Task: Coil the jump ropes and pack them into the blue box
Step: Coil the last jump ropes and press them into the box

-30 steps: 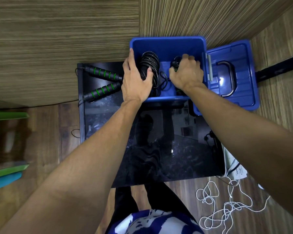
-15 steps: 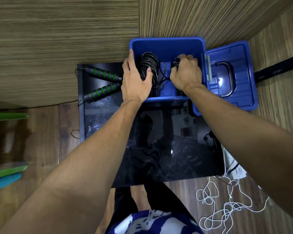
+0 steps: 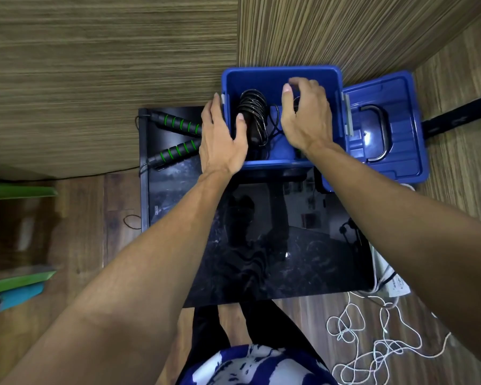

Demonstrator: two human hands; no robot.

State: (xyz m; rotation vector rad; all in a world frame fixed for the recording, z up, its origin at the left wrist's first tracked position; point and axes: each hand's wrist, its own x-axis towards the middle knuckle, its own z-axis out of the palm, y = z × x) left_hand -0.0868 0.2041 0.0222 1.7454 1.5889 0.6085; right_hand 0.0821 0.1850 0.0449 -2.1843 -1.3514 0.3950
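**Ana:** Head view shows both hands at the blue box (image 3: 282, 75), which sits at the far edge of the black table (image 3: 275, 245) against the wood wall; why does the left hand (image 3: 222, 140) straddle the rim?

**Ben:** My guess is it steadies the box and pins the coiled rope (image 3: 253, 115) in place; its fingers lie straight along the outside of the left wall, and the thumb presses against the coil inside; nothing is clenched.

**Ana:** And the right hand (image 3: 307, 112)?

**Ben:** It reaches down into the right half with fingers curled over something dark; probably a handle or a second bundle, but the hand hides it, so I cannot tell whether it grasps anything.

**Ana:** What does the box hold?

**Ben:** One black coil standing on the left, loose loops trailing toward the middle; the rest is hidden.

**Ana:** Anything left outside?

**Ben:** Two green-ringed handles (image 3: 178, 134) lie on the table just beside the box, so one rope seems not yet packed; the lid (image 3: 386, 129) hangs open on the right, likely to keep the mouth clear.
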